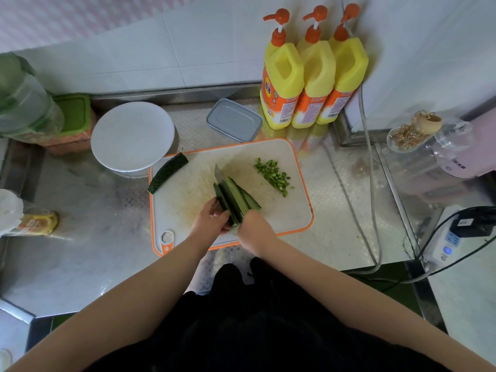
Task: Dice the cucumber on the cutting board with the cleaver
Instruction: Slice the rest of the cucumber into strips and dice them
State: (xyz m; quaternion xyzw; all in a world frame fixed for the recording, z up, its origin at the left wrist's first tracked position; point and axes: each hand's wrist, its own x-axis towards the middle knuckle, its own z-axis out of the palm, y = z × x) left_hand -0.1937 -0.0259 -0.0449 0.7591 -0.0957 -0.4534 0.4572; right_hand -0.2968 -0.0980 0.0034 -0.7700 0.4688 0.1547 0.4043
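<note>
I see a white cutting board with an orange rim lying on the shiny metal desk. In the middle of the board lie long cucumber strips, side by side and touching. My left hand holds the near end of the strips, with its fingers curled round them. My right hand is just beside it on the right. Its fingers are curled round the handle of the cleaver, but the handle itself is hidden under the hand. The thin blade stands on its edge along the left side of the strips, pointing away from me.

A small pile of green diced bits lies on the far right part of the board, apart from the strips. One more cucumber piece, dark and bumpy, lies across the far left corner of the board and sticks out over the rim.

Behind the board I see a round white plate, a grey box lid, and three yellow bottles with orange pumps by the wall.
</note>
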